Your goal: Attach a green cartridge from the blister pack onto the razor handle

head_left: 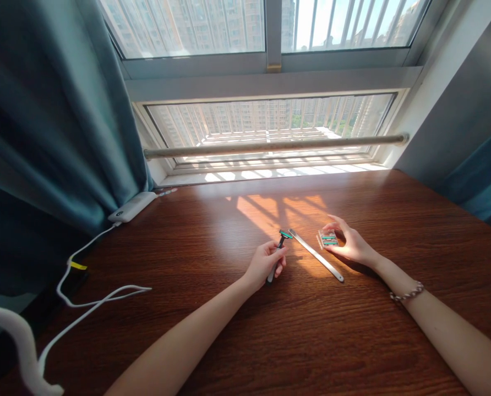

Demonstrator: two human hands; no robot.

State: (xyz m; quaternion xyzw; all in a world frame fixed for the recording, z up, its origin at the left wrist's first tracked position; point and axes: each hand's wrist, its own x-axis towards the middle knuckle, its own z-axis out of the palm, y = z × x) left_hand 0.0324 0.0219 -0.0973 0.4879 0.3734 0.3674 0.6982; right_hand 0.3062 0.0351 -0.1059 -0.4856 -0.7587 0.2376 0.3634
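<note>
My left hand is closed around the handle of a razor, whose green and black head points up and away from me. To the right, my right hand grips a small clear case of razor cartridges between thumb and fingers, at table height. Green stripes show through the case. Between the two hands a long, thin whitish stick with a small hole at its near end lies slantwise on the table. The razor's head is close to the stick's far end; I cannot tell whether they touch.
The brown wooden table reaches to the window, with a rail across it. At the left, a white power bank with a white cable lies by the blue curtain. A curved white object stands at the lower left.
</note>
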